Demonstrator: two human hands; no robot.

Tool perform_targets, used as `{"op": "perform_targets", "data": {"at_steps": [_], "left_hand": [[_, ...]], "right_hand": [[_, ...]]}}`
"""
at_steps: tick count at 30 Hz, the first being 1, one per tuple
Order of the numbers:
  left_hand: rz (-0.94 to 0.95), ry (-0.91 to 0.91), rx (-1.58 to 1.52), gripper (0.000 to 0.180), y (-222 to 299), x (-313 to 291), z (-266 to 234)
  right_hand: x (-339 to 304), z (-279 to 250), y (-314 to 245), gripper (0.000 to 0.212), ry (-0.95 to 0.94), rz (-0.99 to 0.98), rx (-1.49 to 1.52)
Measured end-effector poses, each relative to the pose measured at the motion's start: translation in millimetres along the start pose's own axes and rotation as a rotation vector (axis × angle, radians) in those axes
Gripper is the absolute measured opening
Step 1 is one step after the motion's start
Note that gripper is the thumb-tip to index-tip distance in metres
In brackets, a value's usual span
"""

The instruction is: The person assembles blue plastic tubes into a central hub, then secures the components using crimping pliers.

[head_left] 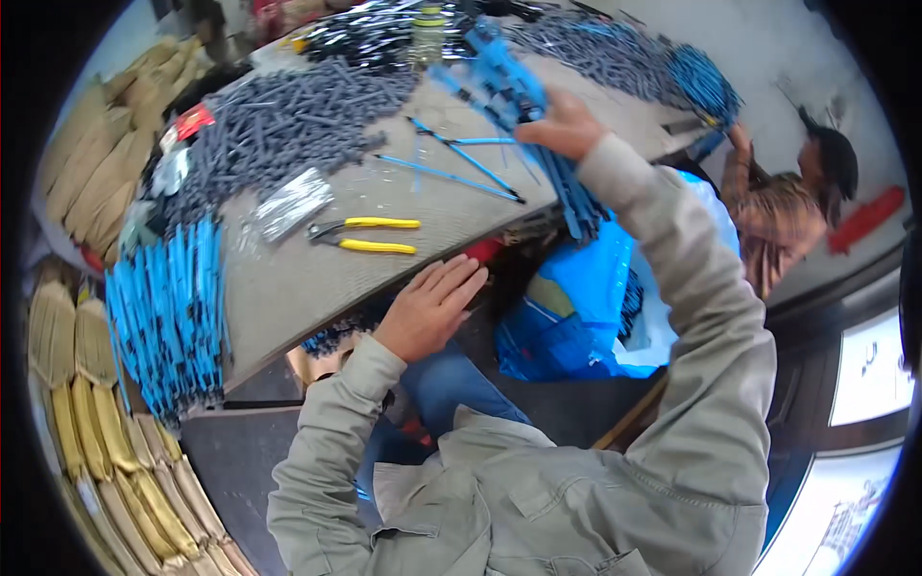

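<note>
My right hand (565,125) is closed on a bundle of thin blue rods (507,79) with black fittings, at the far edge of reach on the right. The bundle's lower ends hang past the table's front edge. My left hand (432,305) lies against that edge, fingers stretched out together, holding nothing. Just beyond it are cutting pliers with yellow handles (380,223). A few loose blue rods (451,177) lie between the pliers and the bundle. Left of the pliers sits a stack of clear plastic sleeves (294,204).
Grey tubes (288,125) are heaped at the table's back left. Many blue rods (168,322) hang over its left end. Below the right side stands a blue bag (567,322). Another person (783,206) works at the far right. Brown wrapped packs (125,470) fill the lower left.
</note>
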State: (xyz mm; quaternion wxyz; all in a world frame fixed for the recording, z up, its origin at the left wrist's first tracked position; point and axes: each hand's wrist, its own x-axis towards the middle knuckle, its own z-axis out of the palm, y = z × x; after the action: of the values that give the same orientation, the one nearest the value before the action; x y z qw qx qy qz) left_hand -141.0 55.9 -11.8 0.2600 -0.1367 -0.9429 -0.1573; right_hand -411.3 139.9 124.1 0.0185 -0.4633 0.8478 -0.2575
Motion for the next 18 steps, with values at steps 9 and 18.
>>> {"op": "perform_targets", "data": {"at_steps": [9,18], "left_hand": [[-0.466,0.063,-0.098,0.056,25.0,-119.4,-32.5],[-1.117,0.280,-0.342,0.036,121.0,-247.8,48.2]], "right_hand": [[95.5,138.5,-44.2,0.066,-0.100,-0.023,-0.258],[59.5,98.1,-42.0,0.019,-0.188,-0.265,-0.029]]}}
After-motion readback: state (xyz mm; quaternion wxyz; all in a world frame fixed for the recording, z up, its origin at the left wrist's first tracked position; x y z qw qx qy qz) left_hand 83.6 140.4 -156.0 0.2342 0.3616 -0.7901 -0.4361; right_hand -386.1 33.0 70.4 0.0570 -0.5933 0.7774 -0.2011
